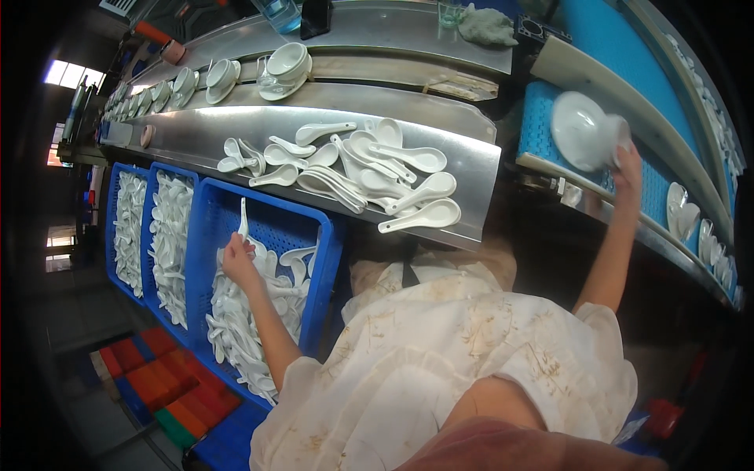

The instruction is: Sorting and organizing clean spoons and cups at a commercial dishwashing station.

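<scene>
My left hand (238, 259) pinches a white ceramic soup spoon (244, 218), its narrow end upward, over a blue plastic crate (325, 235) heaped with white spoons (247, 341). Out at the right, my right hand (628, 171) grips a small white bowl or cup (615, 136), blurred and partly hidden by the fingers. It is held at the edge of a white plate (577, 126) above the blue conveyor belt (533, 126); whether the two touch, I cannot tell. A loose pile of white spoons (377, 165) lies on the steel counter (471, 176) before me.
Two more blue crates (154, 229) of spoons stand at the left. Stacked bowls and plates (288, 65) line the rail behind the counter. Wrapped tableware sets (680, 212) sit farther along the belt. A cloth (486, 26) and a glass (449, 15) rest on the upper shelf.
</scene>
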The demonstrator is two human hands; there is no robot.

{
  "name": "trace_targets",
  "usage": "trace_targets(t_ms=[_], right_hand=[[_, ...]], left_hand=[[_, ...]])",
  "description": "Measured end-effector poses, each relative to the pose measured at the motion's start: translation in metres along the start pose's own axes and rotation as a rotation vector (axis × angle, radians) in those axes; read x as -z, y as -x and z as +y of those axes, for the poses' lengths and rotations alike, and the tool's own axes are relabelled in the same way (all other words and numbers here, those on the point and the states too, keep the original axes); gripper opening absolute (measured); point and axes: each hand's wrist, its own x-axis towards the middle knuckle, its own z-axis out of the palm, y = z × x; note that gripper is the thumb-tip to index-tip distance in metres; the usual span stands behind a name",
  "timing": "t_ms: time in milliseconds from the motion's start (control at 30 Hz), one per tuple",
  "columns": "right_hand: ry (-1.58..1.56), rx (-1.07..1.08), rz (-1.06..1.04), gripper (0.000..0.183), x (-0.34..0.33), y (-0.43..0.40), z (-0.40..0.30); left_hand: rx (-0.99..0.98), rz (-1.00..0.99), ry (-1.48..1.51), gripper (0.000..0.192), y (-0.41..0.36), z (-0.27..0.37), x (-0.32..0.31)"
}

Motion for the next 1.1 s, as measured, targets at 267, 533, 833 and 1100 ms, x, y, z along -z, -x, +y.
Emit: trace_targets(t_ms=[267,533,833,1100], right_hand=[[-0.254,-0.127,-0.46,0.051,-0.282,-0.024,0.044],[0.01,-0.152,-0.149,0.047,-0.435,-0.014,0.11],[0.563,-0.157,-0.312,0.041,-0.452,0.011,0.082],[0.698,0.293,-0.565,0.043,-0.39,0.042,0.038]], left_hand=[[0.144,-0.014,0.145,0.027,0.013,-0.014,0.011],[0.473,-0.138,0.558,0.039,0.015,-0.041,0.038],[0.29,-0.332,0.72,0.033,-0.004,0.011,0.015],[0.01,-0.691,0.205,0.023,-0.006,0.138,-0.093]])
